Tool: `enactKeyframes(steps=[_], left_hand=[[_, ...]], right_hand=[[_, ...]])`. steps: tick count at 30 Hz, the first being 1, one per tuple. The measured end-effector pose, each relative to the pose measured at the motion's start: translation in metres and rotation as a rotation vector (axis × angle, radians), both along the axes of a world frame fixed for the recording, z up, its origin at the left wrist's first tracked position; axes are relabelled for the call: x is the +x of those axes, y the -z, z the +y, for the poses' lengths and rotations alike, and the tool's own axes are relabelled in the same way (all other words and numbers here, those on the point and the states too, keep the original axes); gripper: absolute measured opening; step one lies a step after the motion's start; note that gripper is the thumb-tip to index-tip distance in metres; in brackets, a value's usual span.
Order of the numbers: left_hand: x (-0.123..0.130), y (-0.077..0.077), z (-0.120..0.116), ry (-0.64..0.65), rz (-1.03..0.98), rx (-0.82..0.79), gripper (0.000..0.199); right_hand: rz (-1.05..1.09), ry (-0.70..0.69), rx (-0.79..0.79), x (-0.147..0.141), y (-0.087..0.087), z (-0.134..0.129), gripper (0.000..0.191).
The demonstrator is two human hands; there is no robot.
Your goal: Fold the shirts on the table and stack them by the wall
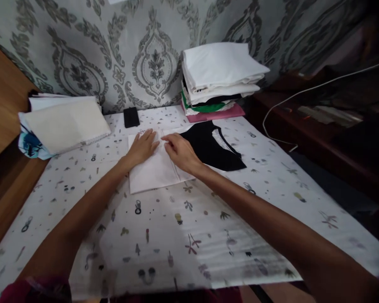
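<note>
A partly folded black-and-white shirt (214, 147) lies on the patterned cloth, its black neck end toward the right and its white part (151, 172) doubled over on the left. My left hand (143, 147) rests flat on the white part, fingers spread. Close beside it, my right hand (181, 151) is at the crease between the white layers, with bent fingers and the fingertips drawn in on the fabric. The undersides of the right fingers are partly hidden.
Folded clothes stand in a tall stack (221, 67) at the back right. Another pile (66, 122) sits at the back left, near a black phone-like object (131, 117). A white cable (290, 94) hangs over dark furniture (303, 126) on the right. Patterned curtain (120, 54) lies behind.
</note>
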State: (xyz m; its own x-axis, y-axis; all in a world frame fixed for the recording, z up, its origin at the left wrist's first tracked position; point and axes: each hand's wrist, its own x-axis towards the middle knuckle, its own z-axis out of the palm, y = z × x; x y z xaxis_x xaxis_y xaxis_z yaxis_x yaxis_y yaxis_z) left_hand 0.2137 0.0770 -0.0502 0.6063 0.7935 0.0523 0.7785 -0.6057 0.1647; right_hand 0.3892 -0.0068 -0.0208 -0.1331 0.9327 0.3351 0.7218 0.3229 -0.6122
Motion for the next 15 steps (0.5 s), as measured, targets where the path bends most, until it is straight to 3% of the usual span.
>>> enactKeyframes(steps=[2, 5, 9, 12, 15], left_hand=[[0.000, -0.001, -0.023, 0.028, -0.017, -0.020, 0.057], [-0.003, 0.002, -0.070, 0.091, -0.028, -0.033, 0.059], [-0.014, 0.007, -0.116, 0.168, -0.098, -0.068, 0.066], [-0.028, 0.006, -0.111, 0.186, -0.122, -0.110, 0.062], [-0.045, 0.004, -0.073, -0.026, -0.111, -0.071, 0.058]], right_hand=[[-0.043, -0.048, -0.015, -0.016, 0.008, 0.029, 0.038], [-0.186, -0.073, -0.165, -0.032, 0.023, 0.061, 0.043], [-0.310, -0.062, -0.208, -0.036, 0.039, 0.071, 0.047], [-0.329, -0.061, -0.178, -0.033, 0.044, 0.069, 0.049], [-0.324, -0.048, -0.167, -0.033, 0.045, 0.066, 0.048]])
